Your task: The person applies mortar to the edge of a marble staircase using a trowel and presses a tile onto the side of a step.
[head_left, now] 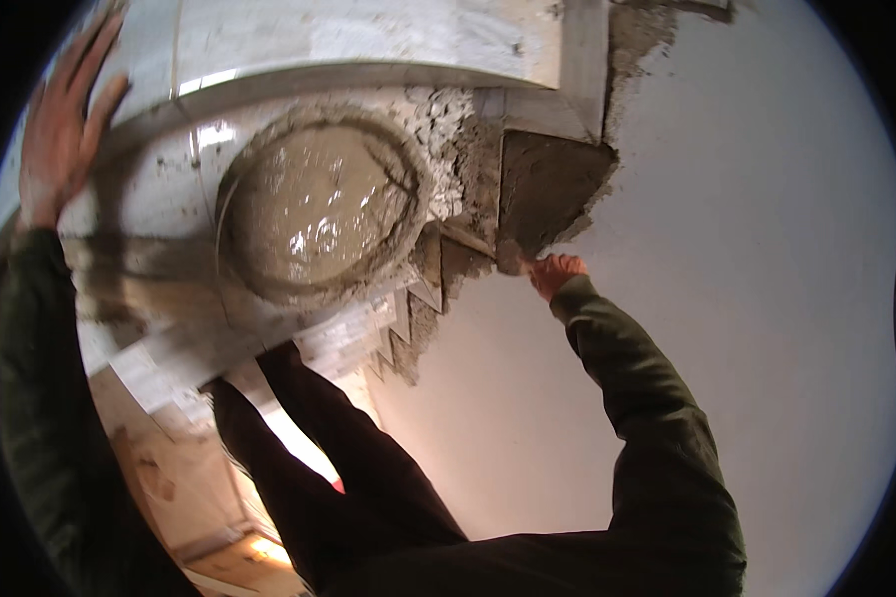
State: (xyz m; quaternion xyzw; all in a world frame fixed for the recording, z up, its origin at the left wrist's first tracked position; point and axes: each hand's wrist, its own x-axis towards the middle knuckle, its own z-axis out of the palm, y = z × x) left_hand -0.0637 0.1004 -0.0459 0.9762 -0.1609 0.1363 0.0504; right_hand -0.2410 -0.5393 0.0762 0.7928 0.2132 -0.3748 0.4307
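Observation:
My left hand [63, 129] lies on the pale tiled step [269, 35] at the far left, fingers stretched out and nothing held. My right hand [560, 275] is closed on a small trowel [511, 258], whose blade looks smeared with mortar; its handle is hidden in my fingers. The blade is at the lower edge of a patch of wet grey-brown mortar [550, 184] on the wall beside the stair. Between my hands, on the step below, stands a round bucket [221, 224] filled with wet, glossy mortar [319, 199].
The white wall [747, 269] takes up the right side. Stair-shaped tile skirting [428, 264] with rough mortar edges runs down along it. Crumbly mortar [446, 139] lies beside the bucket. Lower steps [184, 363] drop away past my legs [319, 438] toward a lit floor [244, 562].

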